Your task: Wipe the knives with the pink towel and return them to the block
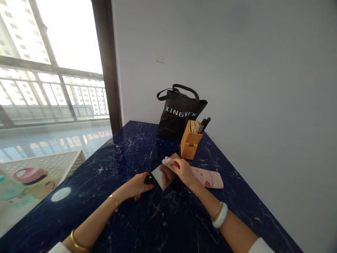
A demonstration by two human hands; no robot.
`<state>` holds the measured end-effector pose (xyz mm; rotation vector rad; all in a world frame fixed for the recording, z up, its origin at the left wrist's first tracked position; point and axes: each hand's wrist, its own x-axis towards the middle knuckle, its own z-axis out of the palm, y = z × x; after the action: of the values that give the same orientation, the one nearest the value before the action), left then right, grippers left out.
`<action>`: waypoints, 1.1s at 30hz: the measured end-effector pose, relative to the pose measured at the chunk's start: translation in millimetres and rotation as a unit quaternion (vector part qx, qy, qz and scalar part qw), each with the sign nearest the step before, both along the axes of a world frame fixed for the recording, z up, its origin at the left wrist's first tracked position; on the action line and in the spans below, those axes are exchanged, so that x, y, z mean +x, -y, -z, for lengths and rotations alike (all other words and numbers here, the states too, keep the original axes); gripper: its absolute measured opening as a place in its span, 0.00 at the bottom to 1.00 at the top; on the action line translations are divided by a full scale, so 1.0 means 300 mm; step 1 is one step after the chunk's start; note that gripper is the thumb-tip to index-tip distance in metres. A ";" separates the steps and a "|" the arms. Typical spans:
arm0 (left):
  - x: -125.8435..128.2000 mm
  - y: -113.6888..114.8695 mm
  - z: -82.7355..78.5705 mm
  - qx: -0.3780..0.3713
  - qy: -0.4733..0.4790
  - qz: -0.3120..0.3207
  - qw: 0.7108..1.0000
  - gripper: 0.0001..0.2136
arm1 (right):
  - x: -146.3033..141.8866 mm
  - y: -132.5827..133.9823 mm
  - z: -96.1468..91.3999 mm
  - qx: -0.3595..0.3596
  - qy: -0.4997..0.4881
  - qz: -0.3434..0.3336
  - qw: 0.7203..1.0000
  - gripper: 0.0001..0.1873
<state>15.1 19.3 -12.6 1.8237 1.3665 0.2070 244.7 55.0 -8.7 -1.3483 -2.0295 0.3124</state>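
A: What does your left hand [137, 186] have?

B: Your left hand is closed around the black handle of a cleaver [164, 175], low on the dark blue marble counter [126, 154]. The broad shiny blade stands on edge, tilted a little, between your two hands, near the middle of the counter

A: And your right hand [184, 170]?

B: Your right hand is curled over a pink-and-white cloth [207, 177], pressing one end of it against the top of the blade. The rest of the cloth trails flat on the counter to the right

A: What containers do you see?

B: Just behind your right hand stands a wooden knife block [190, 140]. Two black handles [204, 125] stick out of its upper slots; the other slots look bare. Behind the block, against the wall, sits a black tote bag [179, 112] with white lettering, its straps standing up. You cannot tell what is inside it, since the mouth faces away
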 end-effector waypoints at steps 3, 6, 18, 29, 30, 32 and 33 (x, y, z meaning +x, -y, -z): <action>0.008 0.006 -0.007 0.001 -0.015 -0.022 1.000 0.16 | -0.106 0.005 0.013 -0.011 -0.035 -0.042 0.998 0.09; 0.000 0.005 -0.004 0.001 -0.003 -0.017 1.000 0.15 | -0.167 0.037 0.008 -0.035 -0.053 -0.075 0.995 0.08; 0.030 0.021 -0.031 0.005 -0.014 -0.028 0.999 0.12 | -0.219 0.035 -0.019 -0.094 -0.002 -0.068 0.993 0.05; 0.042 0.016 -0.021 0.011 -0.045 -0.037 0.998 0.08 | -0.209 0.038 0.006 -0.089 -0.010 -0.063 0.994 0.05; 0.042 0.015 -0.019 0.012 -0.053 -0.042 0.998 0.08 | -0.218 0.039 0.008 -0.085 -0.012 -0.063 0.994 0.05; 0.041 0.014 -0.016 0.014 -0.073 -0.050 0.996 0.09 | -0.219 0.045 0.013 -0.078 -0.006 -0.070 0.994 0.05; 0.041 0.014 -0.014 0.017 -0.087 -0.052 0.995 0.09 | -0.212 0.051 0.017 -0.078 0.000 -0.076 0.994 0.04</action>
<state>27.2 15.0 -8.5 1.8343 1.5906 0.1290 181.2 39.9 -13.8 -1.2873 -2.1496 0.5476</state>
